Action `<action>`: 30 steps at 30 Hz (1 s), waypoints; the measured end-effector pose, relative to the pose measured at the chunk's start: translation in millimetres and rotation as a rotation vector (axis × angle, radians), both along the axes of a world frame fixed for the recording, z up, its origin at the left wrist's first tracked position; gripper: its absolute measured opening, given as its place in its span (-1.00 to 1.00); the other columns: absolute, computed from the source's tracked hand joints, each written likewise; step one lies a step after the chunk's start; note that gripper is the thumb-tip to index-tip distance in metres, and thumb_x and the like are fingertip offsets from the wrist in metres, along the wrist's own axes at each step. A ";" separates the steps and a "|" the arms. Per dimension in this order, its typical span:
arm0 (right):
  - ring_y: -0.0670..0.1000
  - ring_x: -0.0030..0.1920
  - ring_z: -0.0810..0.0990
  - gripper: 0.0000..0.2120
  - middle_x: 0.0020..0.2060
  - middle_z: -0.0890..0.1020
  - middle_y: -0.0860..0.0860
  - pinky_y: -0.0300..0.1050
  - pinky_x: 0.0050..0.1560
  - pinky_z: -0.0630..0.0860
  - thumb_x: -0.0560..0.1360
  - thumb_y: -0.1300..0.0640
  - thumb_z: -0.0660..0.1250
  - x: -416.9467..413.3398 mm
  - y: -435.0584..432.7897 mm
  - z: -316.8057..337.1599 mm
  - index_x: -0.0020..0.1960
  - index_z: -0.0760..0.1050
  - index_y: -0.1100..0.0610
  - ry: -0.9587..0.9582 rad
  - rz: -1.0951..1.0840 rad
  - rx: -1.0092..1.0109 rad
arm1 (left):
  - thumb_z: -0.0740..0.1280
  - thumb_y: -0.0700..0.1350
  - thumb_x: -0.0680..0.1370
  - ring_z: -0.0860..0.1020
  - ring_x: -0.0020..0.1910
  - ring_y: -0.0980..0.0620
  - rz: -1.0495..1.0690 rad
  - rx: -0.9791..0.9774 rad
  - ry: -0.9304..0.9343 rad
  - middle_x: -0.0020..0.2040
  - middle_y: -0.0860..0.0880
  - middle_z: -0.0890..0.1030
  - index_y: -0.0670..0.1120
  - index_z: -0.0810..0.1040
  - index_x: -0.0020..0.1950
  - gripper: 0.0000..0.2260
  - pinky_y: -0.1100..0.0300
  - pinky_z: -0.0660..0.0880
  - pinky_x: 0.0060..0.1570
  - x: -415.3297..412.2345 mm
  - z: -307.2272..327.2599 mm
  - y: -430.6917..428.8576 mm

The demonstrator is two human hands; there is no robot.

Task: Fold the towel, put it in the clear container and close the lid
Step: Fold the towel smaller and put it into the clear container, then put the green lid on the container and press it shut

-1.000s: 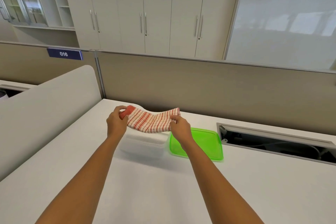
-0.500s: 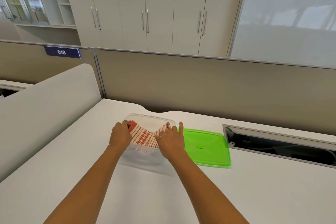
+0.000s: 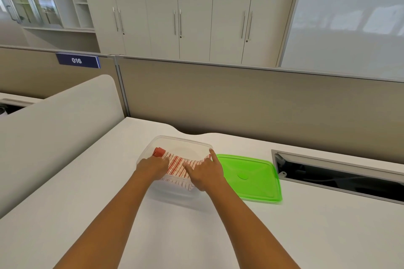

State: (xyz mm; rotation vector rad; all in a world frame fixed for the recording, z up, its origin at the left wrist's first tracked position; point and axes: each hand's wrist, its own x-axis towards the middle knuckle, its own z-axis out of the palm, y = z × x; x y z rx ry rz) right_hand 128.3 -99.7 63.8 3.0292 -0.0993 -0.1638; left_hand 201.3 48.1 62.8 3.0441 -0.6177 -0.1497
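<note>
A folded towel (image 3: 177, 163), white with red stripes and a red end, lies inside the clear container (image 3: 181, 140) on the white desk. My left hand (image 3: 152, 167) rests on the towel's left part, fingers curled down over it. On the towel's right part sits my right hand (image 3: 206, 172), fingers spread and pressing down, its index finger reaching the container's right rim. The green lid (image 3: 251, 178) lies flat on the desk, just right of the container. The towel's near edge shows through the container's front wall.
A beige partition (image 3: 240, 102) runs along the desk's back. An open cable trough (image 3: 341, 176) is sunk into the desk at the right. A curved white divider (image 3: 54, 129) borders the desk on the left.
Both hands have lowered the towel from above the container down into it. The hands now press it flat, with fingers spread more than before.
</note>
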 end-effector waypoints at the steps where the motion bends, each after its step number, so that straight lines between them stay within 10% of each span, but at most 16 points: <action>1: 0.12 0.46 0.25 -0.34 0.37 0.44 0.18 0.10 0.52 -0.25 0.58 -0.18 -0.31 1.5 -0.7 0.1 0.45 0.28 0.11 0.021 0.008 0.007 | -0.06 0.10 0.62 0.58 -0.05 0.02 -0.015 0.006 0.003 0.16 -0.04 0.59 -0.01 0.43 0.30 -0.59 0.20 0.46 0.02 0.7 -0.6 -0.8; 11: 0.18 -0.01 0.58 -0.77 0.00 0.63 0.13 0.05 -0.05 0.54 0.43 0.30 0.31 -28.7 -49.5 -12.7 0.05 0.60 0.15 -0.659 -0.035 0.432 | 0.09 0.06 0.60 0.57 -0.32 0.06 0.180 -0.417 -0.166 -0.05 -0.06 0.67 -0.09 0.56 0.00 -0.68 0.41 0.34 -0.44 -2.3 -10.6 9.1; 18: 0.24 0.05 0.56 -0.75 0.02 0.61 0.14 0.08 -0.02 0.52 0.43 0.20 0.38 -87.0 -107.8 -59.6 0.11 0.58 0.14 -0.443 -0.274 0.388 | 0.17 0.03 0.57 0.66 -0.15 -0.06 0.128 -0.545 -0.296 0.03 -0.09 0.67 -0.10 0.56 0.12 -0.71 0.34 0.47 -0.28 -21.1 -14.8 6.3; 26: 0.05 0.03 0.55 -0.36 -0.02 0.63 0.00 -0.07 -0.01 0.49 0.39 -0.43 0.05 -113.7 -118.3 -72.5 0.04 0.60 0.05 -0.349 -0.170 0.449 | 0.25 -0.01 0.55 0.66 -0.05 -0.07 0.076 -0.662 -0.352 0.10 -0.09 0.65 -0.09 0.58 0.14 -0.75 0.11 0.60 -0.07 -41.8 -14.3 0.0; 30: 0.12 -0.04 0.59 -0.87 -0.12 0.63 0.01 -0.07 -0.18 0.51 0.39 0.09 0.44 -118.8 -117.2 -72.2 -0.10 0.59 0.09 -0.403 -0.118 0.395 | 0.26 -0.02 0.55 0.64 -0.01 -0.06 0.066 -0.703 -0.349 0.12 -0.08 0.65 -0.08 0.59 0.14 -0.75 0.09 0.59 -0.02 -46.6 -14.1 -1.3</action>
